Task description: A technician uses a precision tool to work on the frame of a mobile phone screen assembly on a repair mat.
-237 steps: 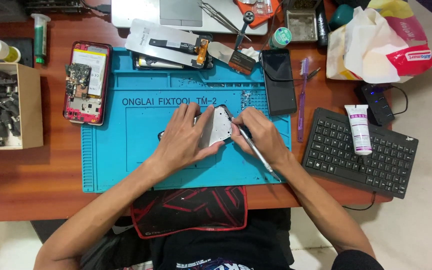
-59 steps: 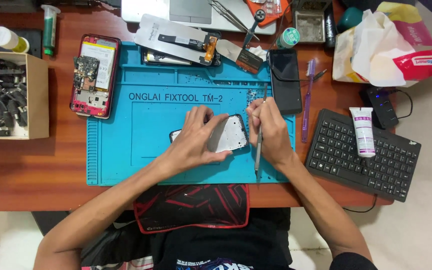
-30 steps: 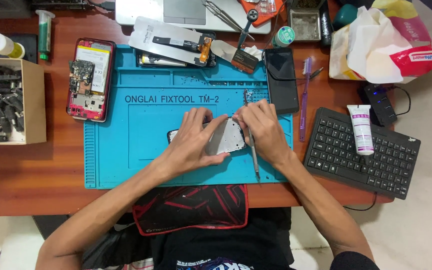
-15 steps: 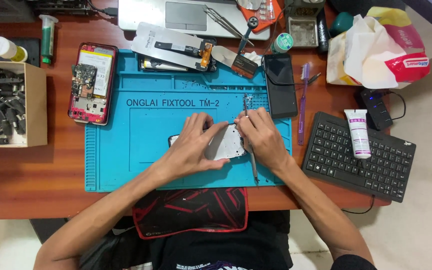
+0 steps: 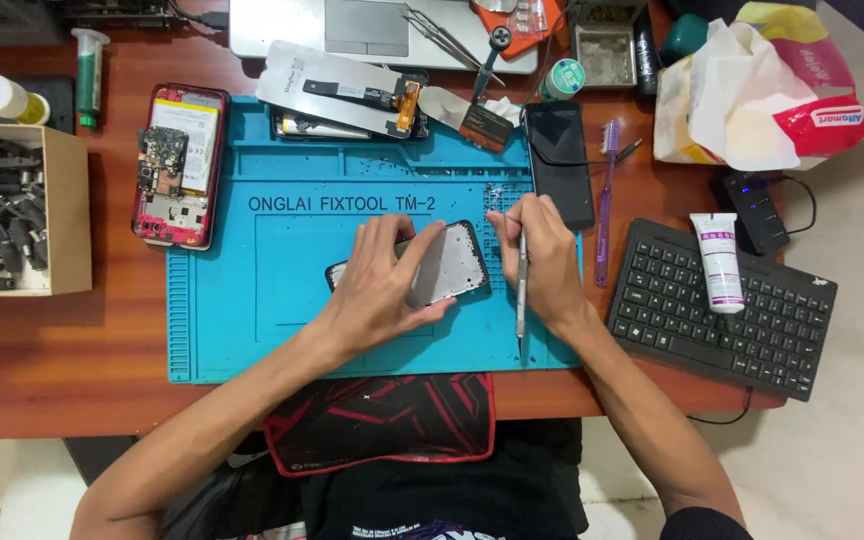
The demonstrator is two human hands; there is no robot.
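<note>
- We see the left hand (image 5: 384, 285) lying flat on a phone frame (image 5: 452, 265) at the centre of the blue mat (image 5: 252, 290), fingers spread and pressing it down.
- The right hand (image 5: 542, 262) is closed on a slim metal tool (image 5: 521, 285), held just beside the frame's right edge.
- Left of the hands, the mat has open room up to its left edge.
- The right hand sits at the mat's right edge; a dark phone (image 5: 560, 165), a purple brush (image 5: 606, 200) and a keyboard (image 5: 722, 305) crowd that side.
- A red opened phone (image 5: 177, 165) lies at the mat's upper left corner on the table (image 5: 52, 350).
</note>
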